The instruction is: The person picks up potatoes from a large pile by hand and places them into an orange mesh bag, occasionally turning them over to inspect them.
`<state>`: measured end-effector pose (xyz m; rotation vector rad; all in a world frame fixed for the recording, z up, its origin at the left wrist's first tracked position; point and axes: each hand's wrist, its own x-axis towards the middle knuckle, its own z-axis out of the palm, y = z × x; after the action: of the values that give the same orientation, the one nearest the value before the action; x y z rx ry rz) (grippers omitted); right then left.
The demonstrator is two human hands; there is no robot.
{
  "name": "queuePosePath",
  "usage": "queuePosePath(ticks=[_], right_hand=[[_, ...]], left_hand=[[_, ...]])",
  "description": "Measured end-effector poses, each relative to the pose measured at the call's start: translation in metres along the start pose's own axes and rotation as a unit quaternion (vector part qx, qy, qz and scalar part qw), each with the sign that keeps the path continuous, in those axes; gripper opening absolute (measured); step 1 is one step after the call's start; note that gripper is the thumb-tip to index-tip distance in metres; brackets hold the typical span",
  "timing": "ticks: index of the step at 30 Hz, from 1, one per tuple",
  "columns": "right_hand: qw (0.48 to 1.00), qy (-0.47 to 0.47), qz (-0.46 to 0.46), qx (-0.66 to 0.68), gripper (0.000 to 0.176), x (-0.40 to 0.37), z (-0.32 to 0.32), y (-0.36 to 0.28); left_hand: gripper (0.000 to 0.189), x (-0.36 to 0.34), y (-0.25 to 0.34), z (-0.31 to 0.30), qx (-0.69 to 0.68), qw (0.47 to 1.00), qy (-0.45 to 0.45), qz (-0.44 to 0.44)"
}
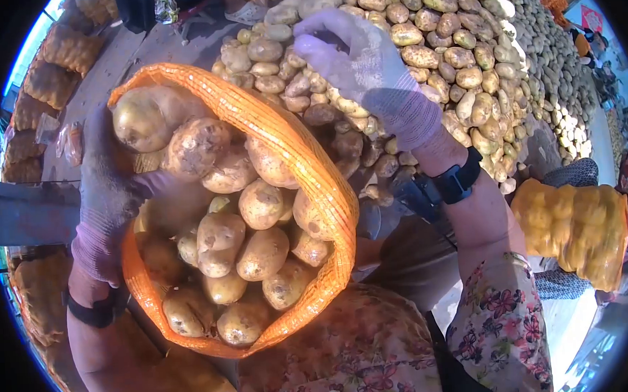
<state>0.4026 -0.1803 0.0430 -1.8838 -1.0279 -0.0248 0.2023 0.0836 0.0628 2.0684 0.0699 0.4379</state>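
A gloved right hand (371, 65) hangs over the near side of a potato pile (456, 68), just past the rim of an orange bag (252, 100), as I follow from a distance on the head camera. On my feed the pile lies ahead and to the right of the bag's mouth, and the right hand is much the nearer to it. The mouth, a wide oval, runs its long axis from upper left to lower right. The right hand's fingers are bent, with a gap between thumb and fingertips and nothing visible in the grasp. The left hand (107, 178) is at the bag's left side, thumb reaching in over the opening; I cannot tell whether it pinches the rim.

Inside the bag, potatoes (263, 254) lie loosely heaped, some smeared with dark soil, with a few large ones high up beside the left hand. At far right, a yellow bag (571, 228) bulges with rounded shapes. More filled bags (72, 49) line the left edge, their contents too dim for me to make out.
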Motion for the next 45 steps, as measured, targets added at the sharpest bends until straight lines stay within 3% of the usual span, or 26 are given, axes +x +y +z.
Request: queuePosePath(ticks=[1, 2, 3, 4, 6, 7, 9, 12, 14, 16, 17, 19, 22, 24, 26, 28, 29, 30, 33, 36, 38, 39, 41, 42, 44, 45], right_hand=[[0.994, -0.006, 0.084, -0.066, 0.026, -0.016, 0.004, 0.052], [0.976, -0.064, 0.133, -0.163, 0.028, -0.043, 0.012, 0.112], [0.919, -0.229, 0.199, -0.253, 0.03, -0.073, 0.026, 0.18], [0.858, -0.318, 0.262, -0.305, 0.031, -0.117, 0.045, 0.221], [0.76, -0.42, 0.389, -0.308, 0.039, -0.187, 0.061, 0.223], [0.771, -0.356, 0.462, -0.255, 0.046, -0.248, 0.084, 0.262], [0.756, -0.372, 0.473, -0.257, 0.047, -0.286, 0.112, 0.28], [0.754, -0.239, 0.549, -0.272, 0.046, -0.29, 0.126, 0.272], [0.804, -0.336, 0.417, -0.259, 0.036, -0.32, 0.122, 0.334], [0.872, -0.207, 0.408, -0.173, 0.036, -0.282, 0.097, 0.282], [0.872, -0.197, 0.417, -0.163, 0.04, -0.266, 0.095, 0.305], [0.934, -0.104, 0.335, -0.074, 0.049, -0.205, 0.07, 0.287], [0.967, 0.08, 0.171, 0.171, 0.061, -0.097, 0.01, 0.144], [0.983, 0.071, 0.087, 0.145, 0.066, -0.063, -0.022, 0.011], [0.986, -0.013, 0.039, 0.16, 0.066, -0.061, -0.018, -0.072], [0.968, -0.098, -0.225, -0.059, 0.059, -0.052, 0.009, -0.093], [0.948, -0.125, -0.244, -0.16, 0.055, -0.052, 0.031, -0.093], [0.92, -0.15, -0.257, -0.257, 0.051, -0.054, 0.05, -0.091], [0.907, -0.151, -0.266, -0.291, 0.037, -0.052, 0.063, -0.094], [0.913, -0.222, -0.231, -0.251, 0.031, -0.042, 0.065, -0.099], [0.915, -0.195, -0.244, -0.254, 0.024, -0.041, 0.076, -0.093], [0.925, -0.163, -0.254, -0.232, 0.022, -0.041, 0.078, -0.091], [0.933, -0.2, -0.21, -0.214, 0.02, -0.039, 0.073, -0.096], [0.937, -0.216, -0.197, -0.189, 0.022, -0.034, 0.064, -0.095], [0.966, -0.203, -0.138, 0.081, 0.024, -0.025, 0.031, -0.077], [0.958, -0.138, -0.051, 0.247, 0.022, -0.022, 0.015, -0.066]], left_hand=[[0.105, -0.002, 0.0, -0.01, 0.151, 0.988, -0.014, 0.028], [0.112, -0.002, -0.002, -0.009, 0.093, 0.996, -0.014, 0.011], [0.116, -0.006, -0.007, -0.006, 0.084, 0.996, 0.013, 0.016], [0.121, -0.007, -0.011, -0.004, 0.077, 0.996, 0.04, 0.021], [0.124, -0.007, -0.005, -0.011, 0.157, 0.987, 0.021, 0.02], [0.125, -0.007, -0.002, -0.015, 0.201, 0.979, 0.015, 0.018], [0.122, -0.007, 0.007, -0.01, 0.152, 0.987, 0.016, -0.052], [0.109, -0.002, 0.013, -0.006, 0.232, 0.973, -0.012, 0.006], [0.099, 0.001, 0.015, 0.011, 0.127, 0.991, 0.026, 0.039], [0.094, 0.007, 0.022, 0.012, 0.148, 0.989, 0.012, -0.016], [0.094, 0.009, 0.019, 0.013, 0.106, 0.994, 0.004, -0.037], [0.099, 0.008, 0.021, 0.015, 0.16, 0.985, 0.008, -0.06], [0.11, 0.009, 0.024, 0.011, 0.238, 0.969, -0.001, -0.069], [0.113, 0.008, 0.027, 0.01, 0.243, 0.968, 0.002, -0.064], [0.116, 0.006, 0.018, 0.008, 0.238, 0.97, 0.005, -0.051], [0.116, 0.003, 0.015, 0.007, 0.223, 0.974, 0.003, -0.045], [0.114, 0.003, 0.012, 0.008, 0.237, 0.97, 0.006, -0.056], [0.113, 0.0, 0.014, 0.009, 0.241, 0.968, 0.005, -0.065], [0.11, 0.001, 0.032, 0.008, 0.227, 0.968, -0.019, -0.109], [0.109, -0.001, 0.009, 0.001, 0.215, 0.976, -0.017, -0.005], [0.125, 0.001, 0.002, -0.007, -0.007, 0.996, -0.081, 0.024], [0.133, -0.004, 0.008, -0.012, 0.082, 0.992, -0.091, -0.006], [0.137, -0.005, 0.002, -0.005, 0.064, 0.996, -0.067, 0.01], [0.137, -0.005, 0.002, -0.003, 0.033, 0.998, -0.058, -0.013], [0.136, -0.006, 0.017, 0.006, -0.034, 0.997, -0.062, -0.014], [0.135, -0.006, 0.018, 0.002, 0.01, 0.997, -0.08, -0.01]])
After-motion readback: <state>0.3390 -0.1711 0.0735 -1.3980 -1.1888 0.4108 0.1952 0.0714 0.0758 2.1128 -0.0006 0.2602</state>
